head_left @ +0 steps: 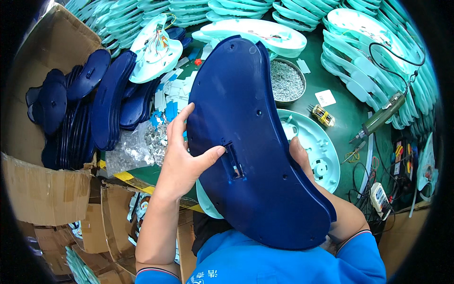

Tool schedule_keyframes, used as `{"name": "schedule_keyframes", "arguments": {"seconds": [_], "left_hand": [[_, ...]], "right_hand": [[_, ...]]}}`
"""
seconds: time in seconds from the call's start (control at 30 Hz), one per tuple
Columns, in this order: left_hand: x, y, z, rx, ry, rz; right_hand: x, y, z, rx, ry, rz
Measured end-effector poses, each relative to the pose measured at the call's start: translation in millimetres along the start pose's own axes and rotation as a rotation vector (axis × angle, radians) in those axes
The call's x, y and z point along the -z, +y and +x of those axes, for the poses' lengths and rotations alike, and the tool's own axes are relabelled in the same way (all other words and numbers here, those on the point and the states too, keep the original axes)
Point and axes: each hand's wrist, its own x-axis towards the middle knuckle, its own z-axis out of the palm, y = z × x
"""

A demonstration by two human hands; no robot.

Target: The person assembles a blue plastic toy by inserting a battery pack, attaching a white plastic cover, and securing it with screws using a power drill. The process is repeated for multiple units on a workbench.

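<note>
In front of my chest I hold up a large dark blue bean-shaped plastic cover [236, 94], tilted, its smooth face toward me. Small screw holes dot it, and a narrow rectangular slot [234, 162] with small metal parts sits near its middle. My left hand [182, 151] grips the left edge, its thumb pressed on the face beside the slot. At the right edge my right hand [301, 156] clasps the cover; only its thumb side shows, the other fingers hidden behind. Beneath the cover lies a round mint-green plastic shell [326, 154], partly hidden.
Dark blue covers [111, 99] stand stacked at a cardboard box [45, 52] on the left. Mint-green shells [357, 61] pile along the back and right. Behind the cover is a tin of screws [286, 80]. A green electric screwdriver [383, 116] and a meter [379, 198] lie right.
</note>
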Motion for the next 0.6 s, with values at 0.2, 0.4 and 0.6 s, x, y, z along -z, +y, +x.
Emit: {"name": "schedule_keyframes", "arguments": {"seconds": [0.2,0.4,0.6], "left_hand": [[-11,5,-2,-0.032,0.006,0.107],[-33,19,-7,-0.347,0.229,0.419],[-51,60,-19,-0.586,-0.224,0.110]], "right_hand": [[11,4,-4,-0.021,-0.032,0.009],[13,-16,-16,0.041,-0.122,-0.129],[24,-45,-9,0.598,-0.093,-0.968]]}}
